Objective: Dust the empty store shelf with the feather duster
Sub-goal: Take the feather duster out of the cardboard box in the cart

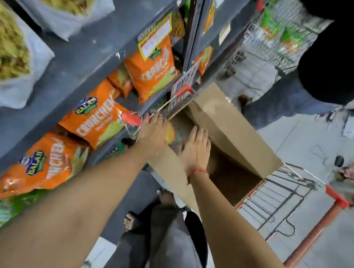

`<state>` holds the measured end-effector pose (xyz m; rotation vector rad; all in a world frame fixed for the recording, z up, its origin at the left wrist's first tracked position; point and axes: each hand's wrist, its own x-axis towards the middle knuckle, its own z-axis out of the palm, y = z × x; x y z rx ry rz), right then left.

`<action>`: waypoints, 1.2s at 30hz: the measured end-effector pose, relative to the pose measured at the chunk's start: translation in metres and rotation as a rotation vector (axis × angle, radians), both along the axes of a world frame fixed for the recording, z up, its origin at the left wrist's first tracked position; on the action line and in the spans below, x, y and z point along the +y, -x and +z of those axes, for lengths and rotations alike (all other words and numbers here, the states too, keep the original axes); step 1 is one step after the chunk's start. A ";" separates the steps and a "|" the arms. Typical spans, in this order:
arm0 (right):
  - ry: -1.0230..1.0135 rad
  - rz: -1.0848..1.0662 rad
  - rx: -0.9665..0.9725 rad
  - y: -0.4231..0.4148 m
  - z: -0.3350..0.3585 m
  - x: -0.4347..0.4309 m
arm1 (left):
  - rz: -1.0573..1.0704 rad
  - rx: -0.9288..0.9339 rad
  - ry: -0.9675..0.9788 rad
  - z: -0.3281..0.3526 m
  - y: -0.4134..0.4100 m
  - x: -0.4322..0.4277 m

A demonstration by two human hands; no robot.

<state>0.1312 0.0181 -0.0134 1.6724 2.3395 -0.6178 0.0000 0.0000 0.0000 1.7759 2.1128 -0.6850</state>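
1. both hands down in the cardboard box (229,128) in the cart – left hand (152,132) and right hand (196,146) with fingers spread flat, gripping nothing.
2. no feather duster anywhere in view, and no empty shelf either.
3. shelf (107,38) alongside full of snack bags (95,119) – best to clear those first, then sweep back to front.
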 end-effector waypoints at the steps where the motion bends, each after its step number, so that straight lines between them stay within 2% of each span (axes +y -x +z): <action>1: 0.014 0.009 -0.015 0.002 -0.006 -0.002 | -0.029 0.041 0.037 -0.007 0.001 0.002; 9: 0.023 0.102 -0.005 -0.004 -0.034 -0.010 | -0.138 0.151 0.152 -0.041 0.003 0.006; 15: 0.050 0.107 -0.032 -0.010 -0.030 -0.017 | -0.082 0.095 0.151 -0.037 0.003 -0.017; 26: 0.002 0.069 0.009 -0.003 0.035 -0.013 | -0.132 -0.017 0.125 0.066 0.015 -0.046; 30: -0.025 0.108 0.041 0.010 0.065 -0.007 | 0.001 -0.146 0.149 0.102 0.025 -0.050; 36: -0.101 0.167 0.193 0.035 0.122 -0.003 | 0.033 -0.311 -0.012 0.151 0.044 -0.064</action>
